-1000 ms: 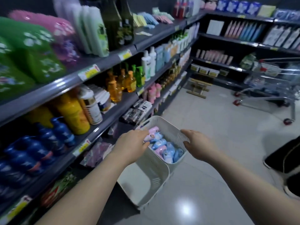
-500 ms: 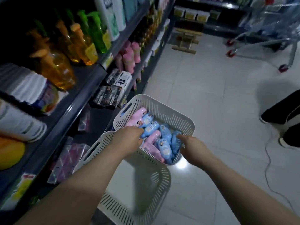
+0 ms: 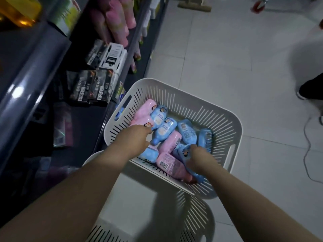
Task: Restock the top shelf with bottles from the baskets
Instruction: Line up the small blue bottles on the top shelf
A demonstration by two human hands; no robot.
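Observation:
A white slotted basket (image 3: 225,116) holds several pink and blue bottles lying on their sides, among them a pink bottle (image 3: 145,110) and a blue bottle (image 3: 187,131). It rests on a second white basket (image 3: 197,215) on the floor. My left hand (image 3: 134,138) reaches into the left side, fingers curled down among the bottles; what they grip is hidden. My right hand (image 3: 197,159) is closed around a blue bottle with a cartoon label (image 3: 183,152) near the front rim. The top shelf is out of view.
Dark shelving (image 3: 26,72) runs along the left with black-and-white boxes (image 3: 111,56) and tall pink bottles (image 3: 120,18). On the tiled floor to the right are a person's dark shoe (image 3: 311,88) and a white cable (image 3: 305,145).
My view has tipped down from the shelves to the baskets. Both hands left the upper basket's rim and went inside; my right hand closed on a blue bottle.

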